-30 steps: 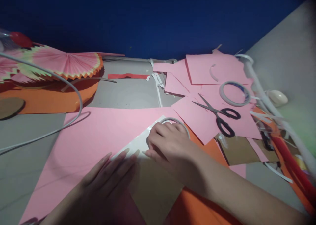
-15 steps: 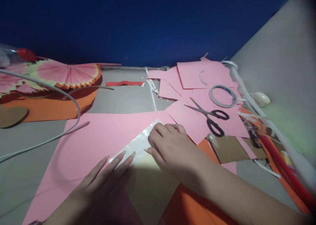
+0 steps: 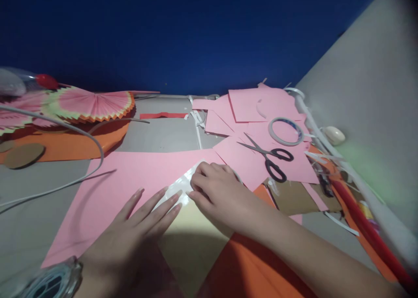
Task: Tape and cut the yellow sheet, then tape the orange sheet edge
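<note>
A pale yellow sheet lies at an angle over pink paper, with a shiny white strip of tape along its upper left edge. My left hand rests flat with its fingers spread, fingertips touching the strip and the sheet. Curled fingers of my right hand press on the upper end of the strip, the thumb pointing left. A thin pale curved edge shows behind that hand; the rest of it is hidden. Under both lies a large pink sheet. Orange paper is at the lower right of the yellow sheet.
Scissors lie open on pink pieces beside a tape roll. Brown cardboard is at right. Pleated paper fans, a cardboard disc and a white cable are at left. A red strip lies at the back.
My left hand has spread its fingers wider, and its wristwatch has come into view. My right hand stays curled on the strip. The view has shifted slightly.
</note>
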A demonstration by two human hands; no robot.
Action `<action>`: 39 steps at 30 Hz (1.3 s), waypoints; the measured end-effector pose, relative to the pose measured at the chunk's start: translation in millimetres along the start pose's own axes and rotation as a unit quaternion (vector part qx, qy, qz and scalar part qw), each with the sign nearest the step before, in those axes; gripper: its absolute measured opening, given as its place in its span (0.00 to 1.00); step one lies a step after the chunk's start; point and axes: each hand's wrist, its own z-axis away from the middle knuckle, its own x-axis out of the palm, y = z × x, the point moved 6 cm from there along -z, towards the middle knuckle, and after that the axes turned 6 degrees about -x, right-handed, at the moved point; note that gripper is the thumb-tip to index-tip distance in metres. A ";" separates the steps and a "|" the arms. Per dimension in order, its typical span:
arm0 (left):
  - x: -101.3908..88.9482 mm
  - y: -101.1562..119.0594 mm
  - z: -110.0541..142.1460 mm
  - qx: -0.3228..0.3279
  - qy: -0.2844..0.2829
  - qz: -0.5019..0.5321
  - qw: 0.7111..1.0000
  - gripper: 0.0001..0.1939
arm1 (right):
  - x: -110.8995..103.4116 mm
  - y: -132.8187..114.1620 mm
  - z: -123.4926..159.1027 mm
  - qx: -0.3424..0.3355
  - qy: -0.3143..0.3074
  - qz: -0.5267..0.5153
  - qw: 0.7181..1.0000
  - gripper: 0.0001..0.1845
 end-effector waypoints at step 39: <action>6.3 -4.1 25.5 -0.010 0.058 -0.126 0.990 0.31 | 3.0 -3.7 -3.5 -0.211 0.066 0.033 0.975 0.08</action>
